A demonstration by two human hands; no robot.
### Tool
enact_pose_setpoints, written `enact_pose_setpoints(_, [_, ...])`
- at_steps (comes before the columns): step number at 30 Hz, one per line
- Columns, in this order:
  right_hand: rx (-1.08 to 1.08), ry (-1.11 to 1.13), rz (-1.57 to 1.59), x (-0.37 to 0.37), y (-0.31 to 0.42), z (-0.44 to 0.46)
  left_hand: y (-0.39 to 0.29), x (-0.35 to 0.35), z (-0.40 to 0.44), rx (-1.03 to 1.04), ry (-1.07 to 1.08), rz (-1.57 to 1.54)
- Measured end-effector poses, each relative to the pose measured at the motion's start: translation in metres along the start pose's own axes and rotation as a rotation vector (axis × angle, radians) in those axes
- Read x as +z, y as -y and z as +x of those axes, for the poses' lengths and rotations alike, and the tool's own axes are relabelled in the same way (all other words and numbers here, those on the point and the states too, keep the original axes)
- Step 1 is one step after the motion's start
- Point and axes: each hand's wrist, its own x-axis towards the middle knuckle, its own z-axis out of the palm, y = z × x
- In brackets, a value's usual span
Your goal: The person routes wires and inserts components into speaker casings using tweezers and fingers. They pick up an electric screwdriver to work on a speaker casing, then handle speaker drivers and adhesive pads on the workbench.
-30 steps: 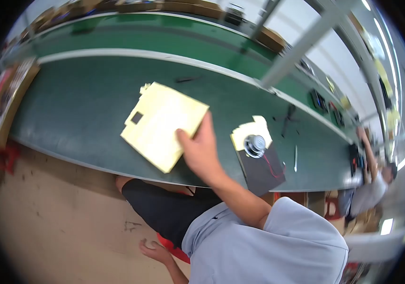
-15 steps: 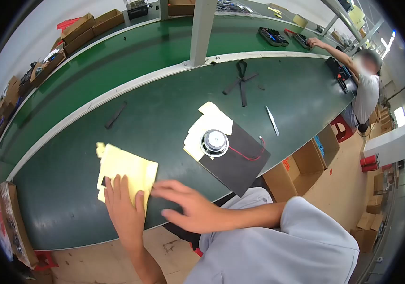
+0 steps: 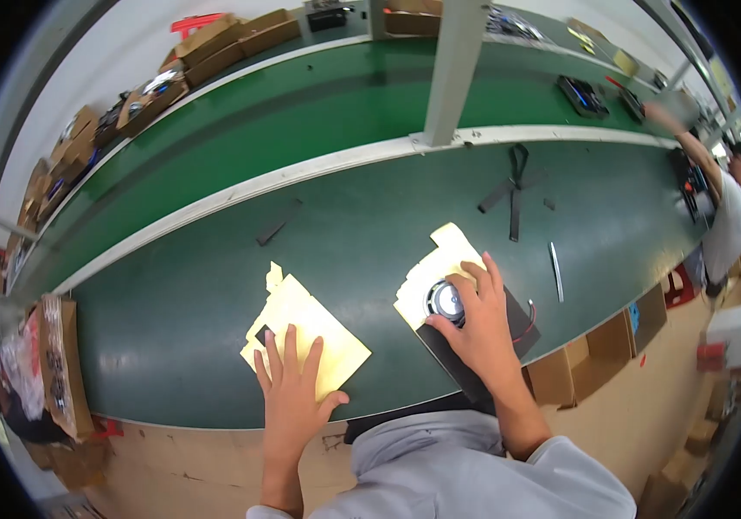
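Observation:
My left hand [image 3: 291, 385] lies with spread fingers on a stack of pale yellow paper sheets [image 3: 331, 333]. A small dark piece [image 3: 263, 335] shows beside its fingertips. My right hand [image 3: 483, 329] curls round a round speaker [image 3: 445, 301], thumb on its near side and fingers over its far side. The speaker sits on a second yellow sheet stack [image 3: 446, 246] and a dark grey sheet [image 3: 452, 355], part of which my arm hides. From the speaker a red wire [image 3: 527, 327] runs out to the right.
Dark strips [image 3: 515, 203] and tweezers [image 3: 556, 272] lie on the green table, with another dark strip [image 3: 279, 221] at left. A metal post [image 3: 455, 78] rises at the back. Cardboard boxes [image 3: 589, 372] stand below the right edge. Another person [image 3: 729, 208] reaches across at far right.
My right hand has moved right, from beside the left yellow stack onto the speaker. My left hand stays on its stack, fingers now more spread. The view has shifted left.

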Motion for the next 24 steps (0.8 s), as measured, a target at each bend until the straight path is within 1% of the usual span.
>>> enact_pose_setpoints(2, [-0.041, -0.053, 0.072, 0.003, -0.005, 0.003, -0.007, 0.009, -0.003, 0.018, -0.037, 0.116])
enact_pose_setpoints(4, [-0.013, -0.109, 0.195, -0.004, 0.003, 0.000, -0.007, 0.019, -0.007, 0.022, -0.046, 0.058])
enact_pose_setpoints(5, [0.086, -0.105, 0.358, -0.020, 0.008, -0.003, -0.008, 0.021, -0.008, 0.030, -0.050, 0.027])
enact_pose_setpoints(8, [0.083, -0.192, 0.997, -0.058, 0.009, 0.004, -0.022, 0.012, -0.013, 0.091, -0.031, 0.126])
enact_pose_setpoints(10, [-0.046, -0.125, 1.233, -0.103, 0.028, 0.021, -0.034, 0.001, -0.014, 0.069, -0.070, 0.105])
enact_pose_setpoints(11, [-0.125, -0.020, 1.217, -0.125, 0.031, 0.029, -0.037, -0.009, -0.012, 0.072, -0.079, 0.105])
enact_pose_setpoints(13, [-0.272, 0.181, 1.164, -0.164, 0.041, 0.052, -0.045, -0.049, 0.010, -0.046, -0.421, 0.113])
enact_pose_setpoints(14, [-0.318, 0.273, 1.124, -0.173, 0.052, 0.061, -0.049, -0.078, 0.021, 0.015, -0.610, 0.061])
enact_pose_setpoints(15, [-0.367, 0.363, 1.081, -0.182, 0.062, 0.070, -0.052, -0.105, 0.031, 0.114, -0.735, 0.002])
enact_pose_setpoints(16, [-0.405, 0.441, 1.025, -0.183, 0.071, 0.077, -0.064, -0.132, 0.040, 0.153, -0.753, -0.165])
enact_pose_setpoints(17, [-0.411, 0.506, 0.945, -0.180, 0.078, 0.084, -0.082, -0.154, 0.052, 0.273, -0.735, -0.326])
enact_pose_setpoints(18, [-0.359, 0.617, 0.926, -0.172, 0.083, 0.089, -0.089, -0.157, 0.070, 0.343, -0.632, -0.558])
enact_pose_setpoints(20, [-0.308, 0.606, 1.049, -0.136, 0.079, 0.099, -0.095, -0.151, 0.107, 0.469, -0.369, -1.018])
enact_pose_setpoints(22, [-0.095, 0.677, 1.322, -0.091, 0.054, 0.118, -0.085, -0.111, 0.149, 0.315, -0.376, -1.161])
enact_pose_setpoints(24, [0.163, 0.643, 1.591, -0.051, 0.034, 0.133, -0.066, -0.053, 0.187, 0.213, -0.403, -1.486])
